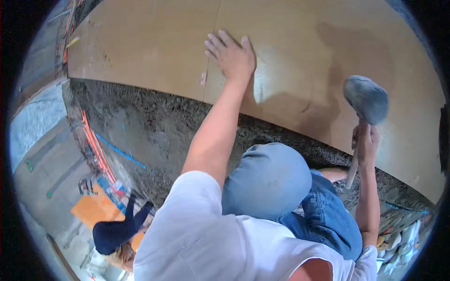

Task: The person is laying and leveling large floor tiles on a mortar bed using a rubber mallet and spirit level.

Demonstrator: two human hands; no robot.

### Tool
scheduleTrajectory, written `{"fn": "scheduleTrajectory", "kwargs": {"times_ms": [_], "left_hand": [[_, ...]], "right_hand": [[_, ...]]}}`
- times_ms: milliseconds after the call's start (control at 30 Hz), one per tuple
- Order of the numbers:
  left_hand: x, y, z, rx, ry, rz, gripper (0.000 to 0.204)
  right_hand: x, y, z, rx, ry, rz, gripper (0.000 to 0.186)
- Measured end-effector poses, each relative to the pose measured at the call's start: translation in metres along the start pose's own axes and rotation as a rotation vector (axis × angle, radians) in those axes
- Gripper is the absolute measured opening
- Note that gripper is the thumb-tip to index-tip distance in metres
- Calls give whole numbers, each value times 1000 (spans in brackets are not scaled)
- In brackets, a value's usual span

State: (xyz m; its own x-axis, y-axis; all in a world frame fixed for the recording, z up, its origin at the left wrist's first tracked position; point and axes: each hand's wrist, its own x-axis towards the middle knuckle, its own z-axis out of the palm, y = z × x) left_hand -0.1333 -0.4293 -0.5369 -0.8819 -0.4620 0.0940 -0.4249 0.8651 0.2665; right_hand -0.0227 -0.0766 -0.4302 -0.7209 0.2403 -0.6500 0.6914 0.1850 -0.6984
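Light-brown wood-look panels fill the upper part of the view, with a thin seam between the left panel (145, 42) and the right panel (295, 56). My left hand (234, 58) lies flat on them by the seam, fingers spread, holding nothing. A small pinkish tab (203, 78) sits near the seam, just left of that hand. Off to the right, my right hand (367, 143) is wrapped round the handle of a mallet (367, 99). Its big dark-grey head is up, apparently above the right panel, where a shadow falls.
Rough grey-brown ground (150, 117) borders the panels' near edge. Orange pipes (96, 145) and a blue pipe (119, 151) run along the left. Lower left, a person in dark clothing (112, 234) bends beside an orange sheet (96, 206). Pale bags (408, 241) lie lower right.
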Motion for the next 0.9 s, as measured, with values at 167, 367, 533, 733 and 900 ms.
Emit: {"fn": "scheduleTrajectory", "kwargs": {"times_ms": [167, 367, 533, 733, 900], "left_hand": [[-2, -7, 3, -19, 29, 36, 74], [-3, -20, 3, -38, 56, 53, 74], [0, -13, 2, -74, 78, 70, 72], [4, -5, -11, 42, 27, 16, 68], [13, 17, -5, 52, -46, 38, 66]], "right_hand": [[11, 33, 8, -29, -77, -68, 36], [0, 41, 18, -41, -140, -89, 34], [8, 15, 23, 17, -123, -23, 33], [15, 8, 39, -33, -165, 62, 23], [8, 19, 25, -80, -133, -83, 27]]}}
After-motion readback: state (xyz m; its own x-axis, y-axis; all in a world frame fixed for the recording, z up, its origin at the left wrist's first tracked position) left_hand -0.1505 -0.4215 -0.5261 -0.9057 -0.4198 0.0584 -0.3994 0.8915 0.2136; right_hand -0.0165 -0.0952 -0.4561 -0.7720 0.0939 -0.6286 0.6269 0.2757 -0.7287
